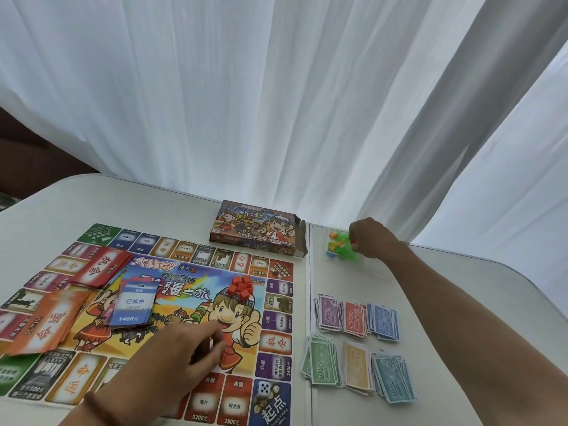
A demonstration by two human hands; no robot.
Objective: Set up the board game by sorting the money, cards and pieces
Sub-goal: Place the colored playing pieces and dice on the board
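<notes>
White tabletop [461, 302] carried everything in the head view, with pale curtains [276, 103] hanging behind it. The left hand [181, 345] lay on the game board [196, 290], its fingers curled with the tips down on the printed cartoon figure. A speck of red showed at the fingertips, but I could not tell whether they pinched a piece or only touched the board. A brown band [92, 401] circled that wrist. Beyond this hand and just to its left sat the blue card stack [133, 302]. The orange card stack [52, 321] lay further left, and the red card stack [104, 269] beyond both. Ahead of the fingertips and slightly right was a heap of red cubes [242, 284], also on the board. The right hand [368, 238] reached far across the table, its fingers bent and closed on the green and orange pieces [341, 245] at its left side. The game box [258, 230] stood further left of that grip, one end flap open. Nearer the person, under the outstretched forearm, money lay sorted in two rows. The purple notes [330, 313], red notes [355, 319] and blue notes [384, 322] formed the far row, and the green notes [322, 361], orange notes [358, 367] and teal notes [393, 376] the near row.
</notes>
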